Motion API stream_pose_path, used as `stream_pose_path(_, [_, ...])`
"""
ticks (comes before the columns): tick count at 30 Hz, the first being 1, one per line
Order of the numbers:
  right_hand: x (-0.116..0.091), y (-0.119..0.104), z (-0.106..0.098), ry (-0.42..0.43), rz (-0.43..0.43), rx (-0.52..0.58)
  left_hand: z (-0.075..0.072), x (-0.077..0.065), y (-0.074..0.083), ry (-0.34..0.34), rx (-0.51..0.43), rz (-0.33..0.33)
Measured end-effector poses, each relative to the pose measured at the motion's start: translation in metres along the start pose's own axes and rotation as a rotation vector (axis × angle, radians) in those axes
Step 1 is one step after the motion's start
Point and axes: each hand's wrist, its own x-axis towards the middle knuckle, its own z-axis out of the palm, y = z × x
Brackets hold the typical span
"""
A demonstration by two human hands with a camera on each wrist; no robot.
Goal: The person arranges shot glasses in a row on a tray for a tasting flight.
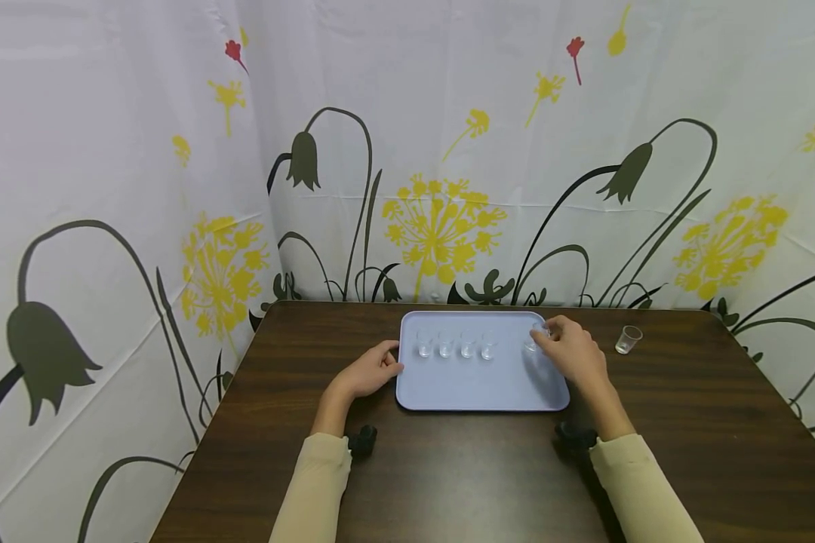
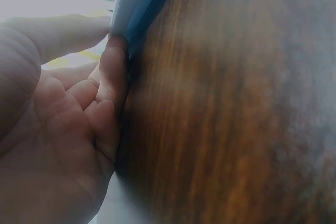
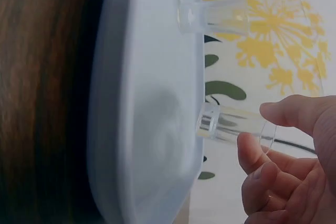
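A pale blue-lilac rectangular tray (image 1: 475,388) lies on the table. My left hand (image 1: 364,371) grips its left rim. In the left wrist view the thumb is at the top of the tray's edge (image 2: 126,3), with curled fingers against its side. My right hand (image 3: 286,153) pinches a clear shot glass (image 3: 231,121) by its rim, between thumb and fingers. That glass is upright over the tray's right part; whether its base touches the tray I cannot tell. Several more clear shot glasses (image 1: 467,347) stand in a row on the tray's left half.
Another clear shot glass (image 1: 628,340) is on the dark wooden table (image 1: 462,475), right of the tray. Behind the table hangs a white curtain (image 1: 421,75) with flower prints. Dark wrist cameras sit near both sleeves.
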Motion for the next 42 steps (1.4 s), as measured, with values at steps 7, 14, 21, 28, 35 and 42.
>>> stream_pose_path(7, [-0.001, -0.008, 0.008, 0.008, -0.059, -0.037, -0.001, -0.001, 0.001, -0.002, -0.003, 0.002])
stream_pose_path(14, [-0.003, -0.014, 0.015, -0.051, -0.098, -0.04, -0.001, -0.001, 0.0, -0.008, -0.012, 0.005])
stream_pose_path(21, [-0.004, -0.019, 0.02, -0.055, -0.119, -0.066, 0.001, -0.001, -0.001, -0.008, -0.02, 0.008])
stream_pose_path(28, [-0.005, -0.021, 0.022, -0.059, -0.124, -0.064, 0.0, -0.001, -0.001, -0.005, -0.015, 0.011])
stream_pose_path(35, [-0.004, -0.021, 0.024, -0.091, -0.124, -0.058, 0.0, -0.002, 0.0, -0.004, -0.001, 0.008])
stream_pose_path(42, [-0.004, -0.019, 0.021, -0.152, -0.127, -0.057, 0.0, -0.001, 0.002, -0.003, -0.005, 0.01])
